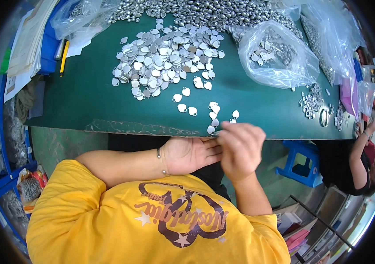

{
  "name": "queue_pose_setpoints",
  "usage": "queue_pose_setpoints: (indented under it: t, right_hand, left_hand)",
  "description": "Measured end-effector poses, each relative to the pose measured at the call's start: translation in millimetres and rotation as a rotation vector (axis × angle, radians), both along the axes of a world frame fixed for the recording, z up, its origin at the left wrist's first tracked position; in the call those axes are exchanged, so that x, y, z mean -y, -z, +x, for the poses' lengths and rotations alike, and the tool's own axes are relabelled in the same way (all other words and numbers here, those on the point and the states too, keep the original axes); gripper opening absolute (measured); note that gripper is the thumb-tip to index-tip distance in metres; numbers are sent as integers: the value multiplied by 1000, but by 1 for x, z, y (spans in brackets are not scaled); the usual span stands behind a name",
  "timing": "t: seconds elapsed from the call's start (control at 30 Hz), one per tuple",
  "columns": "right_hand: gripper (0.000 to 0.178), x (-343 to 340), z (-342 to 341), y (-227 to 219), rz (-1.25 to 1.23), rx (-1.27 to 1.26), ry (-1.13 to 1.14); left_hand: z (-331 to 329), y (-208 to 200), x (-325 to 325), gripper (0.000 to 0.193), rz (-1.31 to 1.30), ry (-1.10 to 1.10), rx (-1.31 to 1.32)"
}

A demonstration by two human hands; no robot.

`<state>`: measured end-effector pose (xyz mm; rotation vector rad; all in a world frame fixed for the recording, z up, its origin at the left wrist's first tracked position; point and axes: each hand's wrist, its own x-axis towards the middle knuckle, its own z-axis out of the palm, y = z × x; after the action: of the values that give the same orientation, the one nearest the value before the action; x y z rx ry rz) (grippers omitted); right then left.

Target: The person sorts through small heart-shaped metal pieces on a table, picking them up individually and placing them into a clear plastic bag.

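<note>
My left hand (186, 155) lies palm up just below the table's near edge, its fingers stretched out and the palm bare. My right hand (242, 148) is over that same edge, above the left fingertips, back of the hand up. Motion smears its fingers, so I cannot see whether it holds anything. Beside it, flat silver teardrop-shaped metal tags (214, 115) with small loops trail along the table. Farther off spreads a large heap of the same tags (163, 57).
The green table (86, 97) also bears domed metal pieces (205, 13), an opened clear plastic bag (280, 72), small metal parts (313, 100) and a yellow pencil (64, 58). At right are a blue stool (302, 165) and another person (350, 165).
</note>
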<state>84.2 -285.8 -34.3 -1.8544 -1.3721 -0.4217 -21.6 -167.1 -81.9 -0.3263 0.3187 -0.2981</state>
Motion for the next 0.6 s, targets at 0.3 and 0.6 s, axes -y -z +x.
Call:
queue_pose_setpoints:
  t: [0.3, 0.6]
  right_hand:
    - [25, 14, -9, 2, -172, -16, 42]
    - [27, 19, -13, 3, -191, -85, -88]
  left_hand:
    - [1, -12, -2, 33, -30, -24, -117]
    - [-7, 8, 3, 37, -110, -105, 47]
